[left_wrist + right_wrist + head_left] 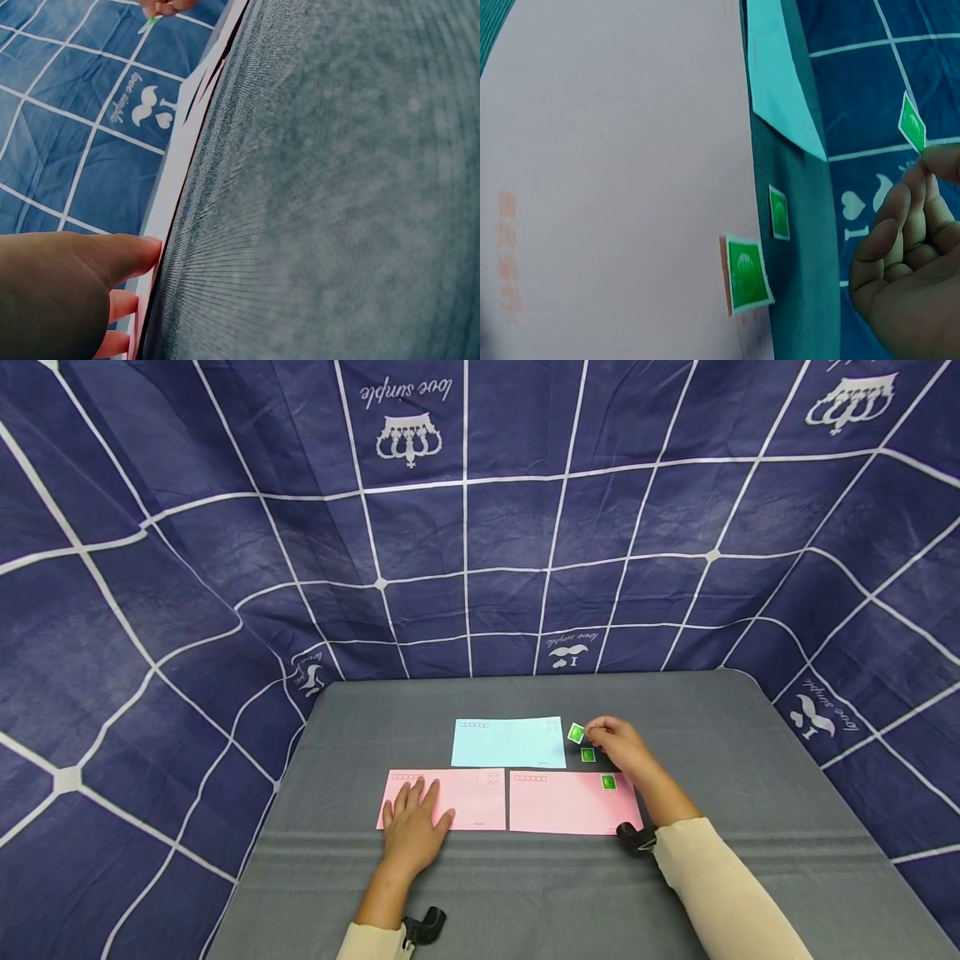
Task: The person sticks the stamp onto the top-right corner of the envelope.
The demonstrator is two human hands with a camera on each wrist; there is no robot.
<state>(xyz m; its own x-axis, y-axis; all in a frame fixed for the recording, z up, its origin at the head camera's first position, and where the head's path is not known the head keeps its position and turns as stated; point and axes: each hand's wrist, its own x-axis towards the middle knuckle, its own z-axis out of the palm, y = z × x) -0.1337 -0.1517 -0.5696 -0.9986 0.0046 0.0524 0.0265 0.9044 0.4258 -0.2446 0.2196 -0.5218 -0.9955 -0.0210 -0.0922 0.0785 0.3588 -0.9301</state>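
Note:
My left hand (414,832) rests with fingers spread on the left pink envelope (472,802). In the left wrist view its thumb (139,255) presses at the paper's near edge. Thumb and fingertips of my right hand (619,745) pinch a small green postage stamp (912,126) by one corner, held up off the table. Below that hand, a second green stamp (588,755) lies on the table. Another green stamp (747,276) sits at the upper right corner of the right pink envelope (562,806), one edge slightly raised.
Behind the pink envelopes lies a light blue envelope (508,745), with printed boxes at its upper corners. A grey cloth covers the table (555,893). Blue curtains (510,527) with white grid lines stand around the back and sides.

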